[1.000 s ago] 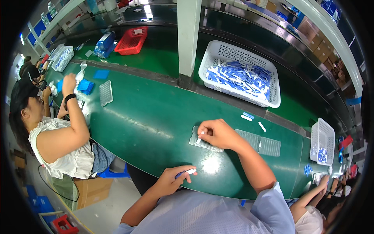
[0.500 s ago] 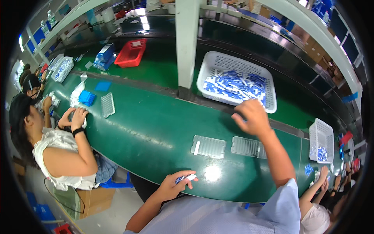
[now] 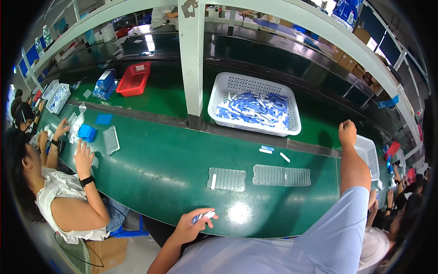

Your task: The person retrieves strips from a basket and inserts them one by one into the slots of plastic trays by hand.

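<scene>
Head view: a green worktable (image 3: pixel 150 178) curved across the middle of the frame.
Left hand (image 3: pixel 194 225): lower centre, at the table's near edge; fingers were curled around several white-and-blue sticks (image 3: pixel 208 215), their ends jutting out.
Right hand (image 3: pixel 348 132): right side, raised beside the smaller white basket (image 3: pixel 372 157); fingers looked bent inward, but whether they held anything could not be told.
Left clear tray (image 3: pixel 233 179): centre, flat on the table; one white stick (image 3: pixel 213 181) occupied its leftmost end.
Clear tray pair (image 3: pixel 269 175): right of the left tray, end to end, with no stick visible in either.
Loose pieces: right of centre, above the pair; one blue stick (image 3: pixel 267 148) and one white stick just beside it, another white stick (image 3: pixel 284 157) slanted apart.
Large white basket (image 3: pixel 296 121): upper centre, holding a heap of mixed blue and white sticks (image 3: pixel 255 109).
Drop risk: a slackened left grip could have spilled sticks over the near edge, the bunch being held so close to it.
Sweep risk: the right forearm, if swung low toward centre, could have nudged the light-looking trays askew.
Mix-up risk: loose pieces lying outside the trays could have been overlooked or miscounted.
</scene>
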A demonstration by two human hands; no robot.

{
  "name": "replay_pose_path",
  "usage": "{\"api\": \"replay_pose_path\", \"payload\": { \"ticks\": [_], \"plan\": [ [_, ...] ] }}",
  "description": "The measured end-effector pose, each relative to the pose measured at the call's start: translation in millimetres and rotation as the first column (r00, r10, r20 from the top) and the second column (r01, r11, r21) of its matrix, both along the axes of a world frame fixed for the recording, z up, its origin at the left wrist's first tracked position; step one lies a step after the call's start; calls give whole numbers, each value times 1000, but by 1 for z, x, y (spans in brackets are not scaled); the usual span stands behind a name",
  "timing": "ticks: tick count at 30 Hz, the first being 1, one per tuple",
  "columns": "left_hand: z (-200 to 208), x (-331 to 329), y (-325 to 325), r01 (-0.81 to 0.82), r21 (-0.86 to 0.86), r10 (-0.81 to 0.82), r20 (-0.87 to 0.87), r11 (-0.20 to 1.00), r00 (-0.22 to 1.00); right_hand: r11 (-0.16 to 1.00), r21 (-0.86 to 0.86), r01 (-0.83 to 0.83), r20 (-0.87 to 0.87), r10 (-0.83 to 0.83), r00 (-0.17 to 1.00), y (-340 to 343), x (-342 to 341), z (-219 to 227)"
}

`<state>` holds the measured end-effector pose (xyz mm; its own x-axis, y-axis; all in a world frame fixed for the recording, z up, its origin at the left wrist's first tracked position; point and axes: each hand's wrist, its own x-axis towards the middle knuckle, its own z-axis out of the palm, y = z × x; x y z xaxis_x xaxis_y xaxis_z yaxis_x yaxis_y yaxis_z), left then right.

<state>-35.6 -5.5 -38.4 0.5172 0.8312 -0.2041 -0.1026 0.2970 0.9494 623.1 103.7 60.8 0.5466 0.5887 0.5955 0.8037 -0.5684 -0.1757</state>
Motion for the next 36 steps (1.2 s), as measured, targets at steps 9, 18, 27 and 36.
{"api": "replay_pose_path", "payload": {
  "ticks": [9,18,27,36],
  "plan": [
    [-2,-5,-6,-22,-21,22,35,1000,999,985,141,102,-335,-50,941,18,-33,-79],
    [-2,-4,-3,-49,-52,54,98,997,994,572,482,-664,-80,783,617,31,-246,-14],
    [13,-5,-1,94,-101,-83,109,990,991,-119,268,-956,-498,833,-243,-92,-429,-53],
    [21,-5,-3,167,-244,-151,85,955,985,-78,294,-953,-489,844,-220,-107,-432,-68]
  ]
}}
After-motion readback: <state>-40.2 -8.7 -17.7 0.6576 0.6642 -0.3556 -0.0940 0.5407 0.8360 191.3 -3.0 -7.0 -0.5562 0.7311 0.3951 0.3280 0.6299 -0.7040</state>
